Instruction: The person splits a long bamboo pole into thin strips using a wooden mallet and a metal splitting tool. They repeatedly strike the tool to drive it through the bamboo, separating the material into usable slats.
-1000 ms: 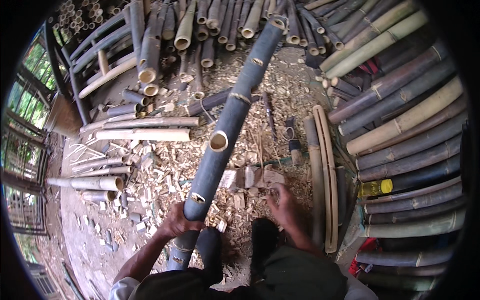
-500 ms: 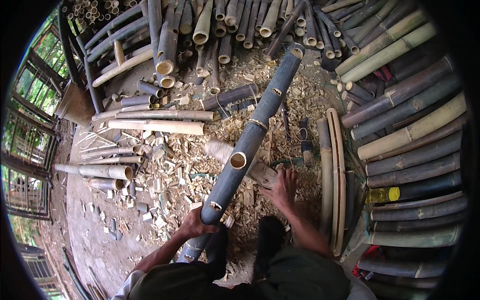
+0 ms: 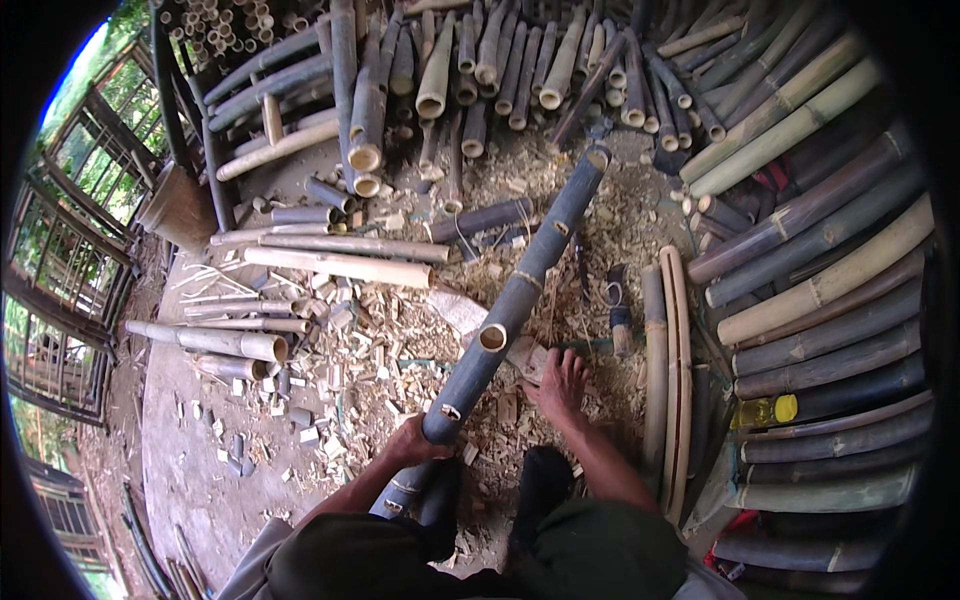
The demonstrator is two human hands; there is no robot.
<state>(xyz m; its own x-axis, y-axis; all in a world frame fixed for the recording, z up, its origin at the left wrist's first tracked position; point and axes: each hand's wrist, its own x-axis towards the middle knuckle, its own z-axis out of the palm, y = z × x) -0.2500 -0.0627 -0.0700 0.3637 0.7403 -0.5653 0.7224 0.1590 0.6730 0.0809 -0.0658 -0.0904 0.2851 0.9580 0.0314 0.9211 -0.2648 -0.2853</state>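
Observation:
A long dark bamboo pole slants from between my legs toward the far right, with several holes cut in its upper side. My left hand is wrapped round its near part, just below a small jagged hole. Beneath the pole, crossing it, lies a rough pale wooden block. The fingers of my right hand are bent over the block's near right end, and the pole hides the block's middle. Whether the pole touches the block I cannot tell.
Wood chips cover the ground around my feet. Cut bamboo lengths lie at left, and a split bamboo lies at right. A dark-bladed tool rests beyond my right hand. Stacked bamboo and a yellow-capped bottle line the right side.
The view has shifted slightly. The wooden block, blurred by motion at its far end before, now looks still. The pole's far end has come lower in view; both hands keep their holds.

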